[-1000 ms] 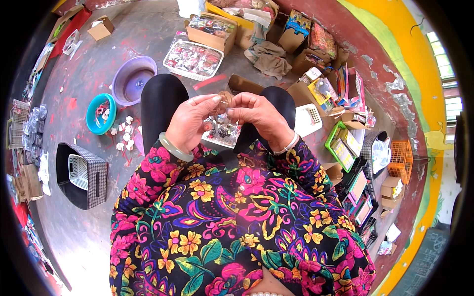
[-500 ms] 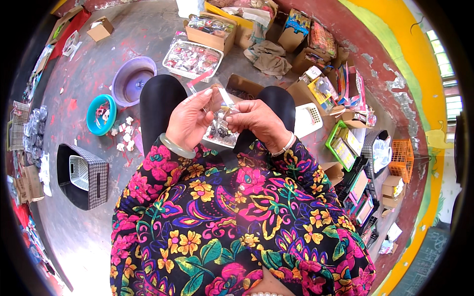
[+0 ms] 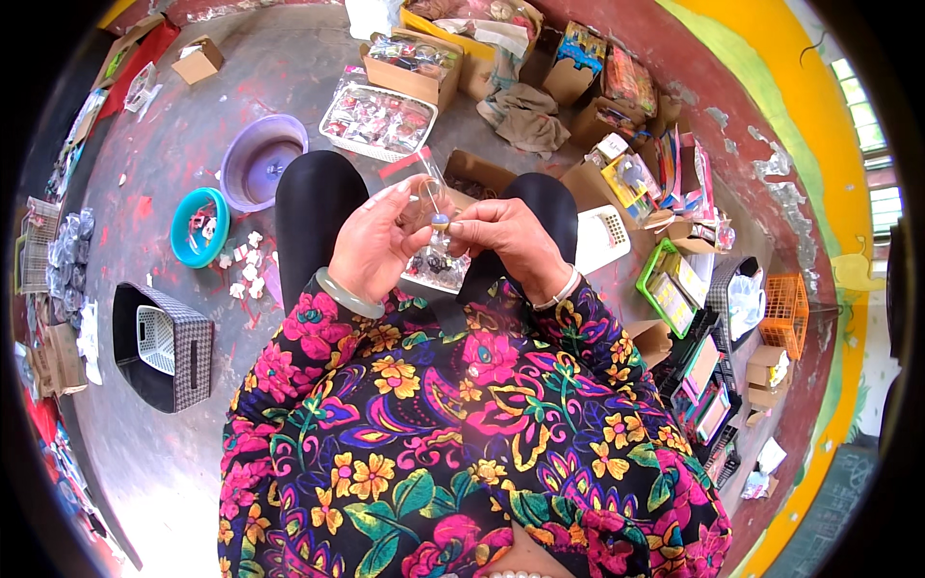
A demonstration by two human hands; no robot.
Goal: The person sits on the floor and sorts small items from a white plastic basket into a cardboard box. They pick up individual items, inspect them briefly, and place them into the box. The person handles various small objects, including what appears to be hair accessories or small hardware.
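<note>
My left hand [image 3: 376,241] is closed around a clear plastic bag [image 3: 424,204] with a red strip along its top edge. Facing it, my right hand [image 3: 511,241] pinches a small rounded piece [image 3: 440,223], pale and bluish, against the bag. Whether that piece lies inside the bag or in front of it is too small to tell. Below both hands, between my knees, a white tray [image 3: 434,281] holds small dark and shiny pieces; the hands hide part of it.
A white basket [image 3: 376,144] of packed items and an open cardboard box [image 3: 477,171] stand beyond my knees. To the left are a purple basin [image 3: 236,173], a teal basin [image 3: 183,231] and a checked bin [image 3: 198,361]. Boxes and a green crate [image 3: 660,318] crowd the right.
The bag has turned in my left hand, and its red strip has shifted slightly right. A small rounded piece now shows at my right fingertips, where a white strip was seen before.
</note>
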